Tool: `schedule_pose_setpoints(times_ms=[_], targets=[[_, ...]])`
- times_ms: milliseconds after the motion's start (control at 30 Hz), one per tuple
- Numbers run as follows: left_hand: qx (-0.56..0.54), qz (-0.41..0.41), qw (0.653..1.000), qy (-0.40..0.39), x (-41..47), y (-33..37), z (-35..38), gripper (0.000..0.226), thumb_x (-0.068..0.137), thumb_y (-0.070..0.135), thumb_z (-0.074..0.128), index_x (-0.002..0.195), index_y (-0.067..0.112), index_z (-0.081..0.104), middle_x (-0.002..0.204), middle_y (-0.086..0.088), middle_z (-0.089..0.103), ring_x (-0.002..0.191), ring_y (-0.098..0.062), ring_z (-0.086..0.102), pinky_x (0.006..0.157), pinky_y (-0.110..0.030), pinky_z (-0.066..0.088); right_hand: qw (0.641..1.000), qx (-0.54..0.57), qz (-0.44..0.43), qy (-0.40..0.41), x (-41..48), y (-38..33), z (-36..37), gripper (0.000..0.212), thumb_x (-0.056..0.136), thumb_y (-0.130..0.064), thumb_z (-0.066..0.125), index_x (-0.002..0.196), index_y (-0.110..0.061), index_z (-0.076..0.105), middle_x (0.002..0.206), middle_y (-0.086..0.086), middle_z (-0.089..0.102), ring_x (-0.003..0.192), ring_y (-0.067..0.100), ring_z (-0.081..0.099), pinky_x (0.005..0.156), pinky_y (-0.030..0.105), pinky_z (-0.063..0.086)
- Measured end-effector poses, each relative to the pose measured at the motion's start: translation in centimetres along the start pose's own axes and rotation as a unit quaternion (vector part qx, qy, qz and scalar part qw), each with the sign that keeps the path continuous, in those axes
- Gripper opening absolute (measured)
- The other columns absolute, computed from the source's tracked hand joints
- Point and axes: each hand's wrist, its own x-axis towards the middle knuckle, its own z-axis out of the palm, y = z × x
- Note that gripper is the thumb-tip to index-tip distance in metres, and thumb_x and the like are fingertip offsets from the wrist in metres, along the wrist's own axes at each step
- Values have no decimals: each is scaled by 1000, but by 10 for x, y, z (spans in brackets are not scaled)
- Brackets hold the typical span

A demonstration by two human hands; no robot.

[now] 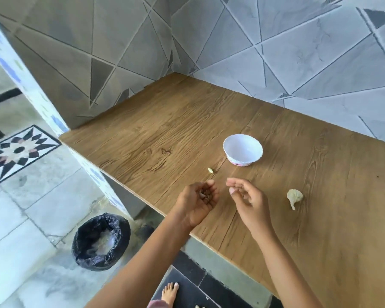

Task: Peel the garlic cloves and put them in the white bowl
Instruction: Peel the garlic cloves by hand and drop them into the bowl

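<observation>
A white bowl (242,150) stands on the wooden counter (165,130), and I see nothing inside it. A small pale garlic clove (210,170) lies on the wood just left of the bowl. A garlic bulb (294,197) with its stem pointing down lies to the right. My left hand (198,201) is cupped palm up over the counter's front edge and holds bits of garlic skin or cloves. My right hand (244,194) hovers beside it, fingers loosely curled, holding nothing I can see.
A bin lined with a black bag (101,241) stands on the tiled floor below the counter's left corner. Tiled walls close the counter at the back and right. A bare foot (169,293) shows on the dark mat below.
</observation>
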Motion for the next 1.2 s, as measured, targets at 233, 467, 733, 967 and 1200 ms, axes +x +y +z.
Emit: schedule_pose_setpoints(times_ms=[233, 467, 733, 967, 1200], targets=[[-85, 112, 986, 88, -32, 52, -71, 27, 95, 6, 39, 82, -2, 62, 70, -11, 60, 68, -19, 57, 59, -23, 54, 991, 33, -15, -128, 20, -17, 80, 24, 89, -1, 56, 101, -20, 65, 96, -11, 67, 88, -6, 60, 74, 6, 44], [-160, 177, 963, 125, -55, 114, -158, 23, 93, 3, 42, 83, -2, 62, 68, -11, 59, 63, -17, 58, 61, -23, 55, 969, 45, -36, -240, 21, -46, 190, 28, 88, -2, 57, 95, -28, 65, 94, -10, 68, 88, -1, 62, 76, 10, 46], [-179, 188, 945, 201, -55, 216, -300, 20, 93, 1, 43, 86, -3, 61, 68, -10, 57, 65, -18, 55, 65, -23, 52, 947, 26, -8, -320, 12, -58, 368, 23, 87, 1, 57, 100, -15, 67, 94, -8, 69, 87, -4, 61, 76, 7, 44], [-151, 134, 916, 347, 13, 283, -455, 24, 94, 0, 39, 80, 1, 59, 65, -8, 55, 62, -17, 51, 56, -21, 48, 915, -74, 97, -385, 12, 13, 532, 19, 88, -3, 56, 96, -18, 67, 90, -6, 68, 83, 8, 61, 71, 4, 42], [-25, 24, 912, 408, 161, 250, -634, 27, 94, -4, 40, 72, 3, 53, 64, -7, 43, 56, -15, 39, 55, -21, 33, 866, -185, 137, -444, 10, 193, 661, 19, 93, -13, 53, 106, -15, 67, 98, -3, 67, 89, 10, 60, 80, 20, 48]])
